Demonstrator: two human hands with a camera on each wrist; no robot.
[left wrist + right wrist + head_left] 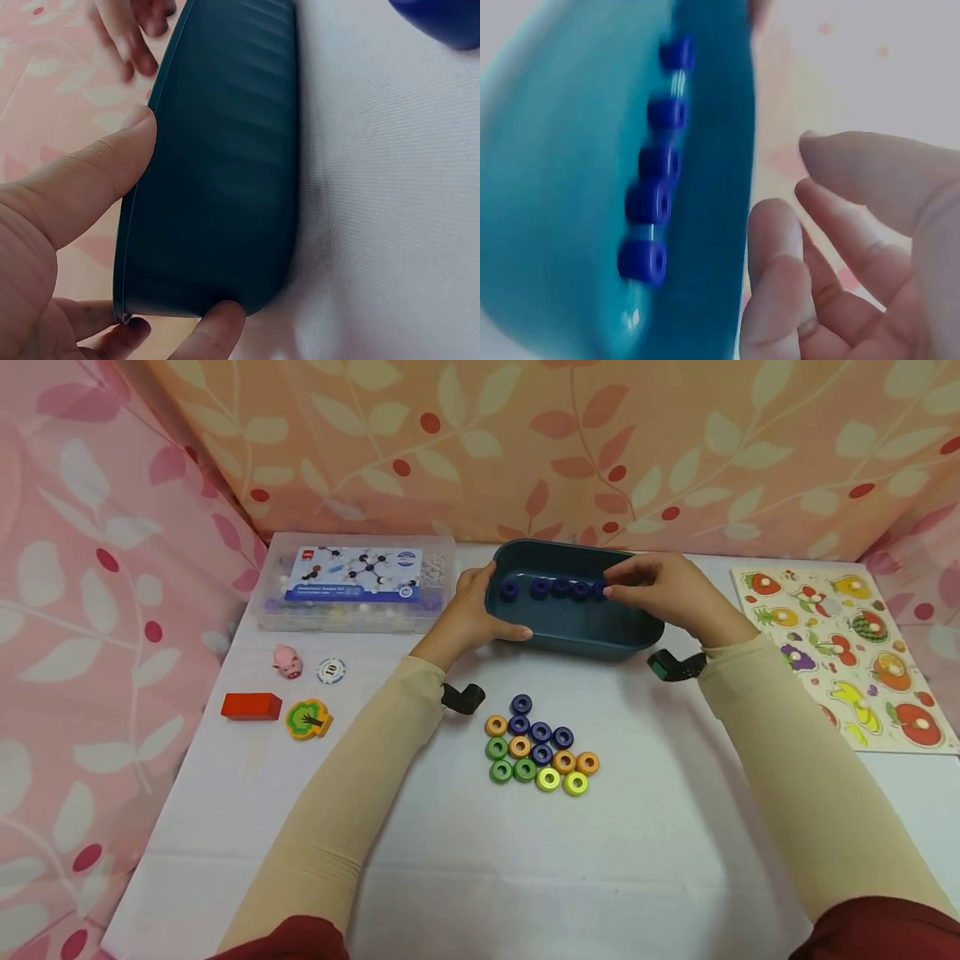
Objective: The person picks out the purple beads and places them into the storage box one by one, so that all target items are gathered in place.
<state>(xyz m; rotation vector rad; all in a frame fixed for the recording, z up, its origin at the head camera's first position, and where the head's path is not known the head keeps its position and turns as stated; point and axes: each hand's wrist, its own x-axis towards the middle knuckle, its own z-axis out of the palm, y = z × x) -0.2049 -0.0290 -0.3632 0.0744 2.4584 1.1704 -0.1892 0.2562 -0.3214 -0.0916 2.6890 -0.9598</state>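
A dark teal plastic tub (573, 642) stands at the back of the table. Several dark blue rings (540, 587) lie in a row along its far side. My left hand (467, 617) grips the tub's left end; in the left wrist view the thumb is on the rim and fingertips wrap the corner of the wall (217, 172). Over the tub's right part, my right hand (667, 595) hovers close to the rightmost ring. In the right wrist view its thumb and fingers are apart with nothing between them, beside the rim and the blue rings (660, 161).
Loose blue, orange, green and yellow rings (541, 754) cluster in front of the tub. Left lie a boxed molecular model kit (356, 581), a pig figure (287, 661), a "10" chip (331, 671), a red block (251, 706) and a tree piece (307, 719). A fruit puzzle board (847, 652) lies right.
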